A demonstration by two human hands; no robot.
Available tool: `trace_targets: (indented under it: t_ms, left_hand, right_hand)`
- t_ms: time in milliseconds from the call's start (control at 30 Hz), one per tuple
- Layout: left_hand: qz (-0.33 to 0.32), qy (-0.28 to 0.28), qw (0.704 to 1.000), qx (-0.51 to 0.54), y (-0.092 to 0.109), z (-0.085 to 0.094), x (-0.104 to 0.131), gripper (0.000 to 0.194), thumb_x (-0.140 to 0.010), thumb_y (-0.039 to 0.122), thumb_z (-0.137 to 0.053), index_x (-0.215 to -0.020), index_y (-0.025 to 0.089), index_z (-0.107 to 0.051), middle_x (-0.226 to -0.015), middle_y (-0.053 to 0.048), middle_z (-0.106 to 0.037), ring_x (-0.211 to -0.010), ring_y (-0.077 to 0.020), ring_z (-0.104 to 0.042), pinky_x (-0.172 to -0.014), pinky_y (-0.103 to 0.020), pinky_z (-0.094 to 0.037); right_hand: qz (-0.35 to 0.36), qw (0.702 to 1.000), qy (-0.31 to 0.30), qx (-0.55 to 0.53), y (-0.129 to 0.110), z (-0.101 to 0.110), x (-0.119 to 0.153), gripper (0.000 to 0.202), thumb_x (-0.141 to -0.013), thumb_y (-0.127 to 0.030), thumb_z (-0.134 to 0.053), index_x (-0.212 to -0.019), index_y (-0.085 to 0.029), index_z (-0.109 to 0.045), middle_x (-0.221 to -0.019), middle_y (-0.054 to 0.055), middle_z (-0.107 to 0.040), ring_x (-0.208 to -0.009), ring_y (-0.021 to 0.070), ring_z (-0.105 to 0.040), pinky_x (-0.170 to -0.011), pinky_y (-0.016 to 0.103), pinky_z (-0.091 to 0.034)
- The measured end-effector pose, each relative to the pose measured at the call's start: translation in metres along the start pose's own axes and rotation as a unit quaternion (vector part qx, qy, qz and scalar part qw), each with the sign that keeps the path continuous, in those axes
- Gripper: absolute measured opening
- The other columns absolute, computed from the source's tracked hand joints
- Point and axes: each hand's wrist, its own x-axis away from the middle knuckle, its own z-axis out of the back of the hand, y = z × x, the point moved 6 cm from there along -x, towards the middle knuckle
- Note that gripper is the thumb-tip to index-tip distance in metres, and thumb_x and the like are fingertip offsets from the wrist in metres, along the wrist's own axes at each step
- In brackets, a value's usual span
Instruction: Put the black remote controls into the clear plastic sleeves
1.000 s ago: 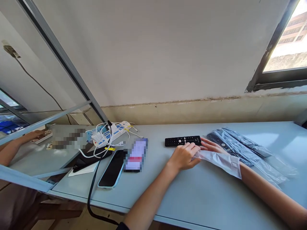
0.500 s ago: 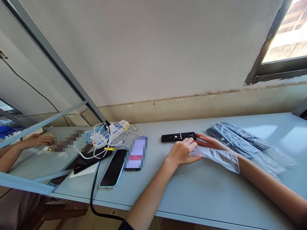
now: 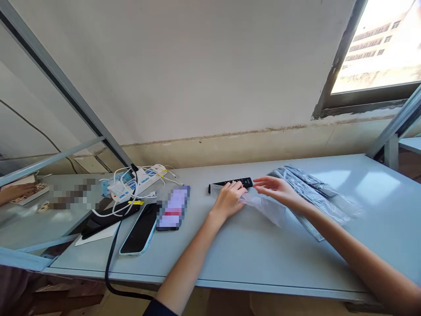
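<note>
A black remote control (image 3: 246, 181) lies on the grey desk near the wall. My left hand (image 3: 230, 198) is closed on a clear plastic bag (image 3: 266, 210) just in front of the remote; part of the bag reaches the remote's left part, and the rest trails to the right. Just right of the remote, my right hand (image 3: 278, 189) is held with its fingers apart and nothing in them. Behind and beside my right forearm lie several bagged dark items (image 3: 305, 188), partly covered by that arm.
Left of my hands lie a phone with a lit screen (image 3: 173, 208), a dark phone (image 3: 140, 230) and a white power strip (image 3: 140, 184) with tangled cables. A black cable (image 3: 110, 263) hangs over the desk's front edge. Another person's hand (image 3: 19, 192) is at far left, past the metal frame.
The view has turned to the right. My right hand has come away from the bag, which no longer lies over its wrist. My left hand and the bag now cover part of the remote.
</note>
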Motion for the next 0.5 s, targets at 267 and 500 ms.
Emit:
trace_targets:
  t_ms: [267,500]
  left_hand:
    - [0.024,0.01,0.999,0.03,-0.001,0.002,0.0,0.032,-0.082,0.025,-0.063,-0.112,0.021,-0.054,-0.106,-0.004,-0.063,-0.099,-0.0195,-0.059,-0.083,-0.03,-0.044]
    - [0.097,0.119,0.988,0.034,-0.014,0.009,0.002,0.043,-0.084,0.025,-0.056,-0.126,0.021,-0.045,-0.114,-0.007,-0.06,-0.108,-0.0205,-0.055,-0.094,-0.034,-0.039]
  right_hand:
    - [0.046,0.995,-0.052,0.074,0.005,-0.007,-0.004,0.045,-0.064,-0.049,-0.063,-0.097,-0.018,-0.065,-0.072,0.004,-0.067,-0.052,0.0118,-0.051,-0.049,0.027,-0.042]
    - [0.065,0.952,0.227,0.198,0.0,0.069,-0.004,0.028,-0.077,-0.039,-0.049,-0.087,-0.025,-0.07,-0.077,0.004,-0.069,-0.064,0.018,-0.059,-0.061,0.032,-0.046]
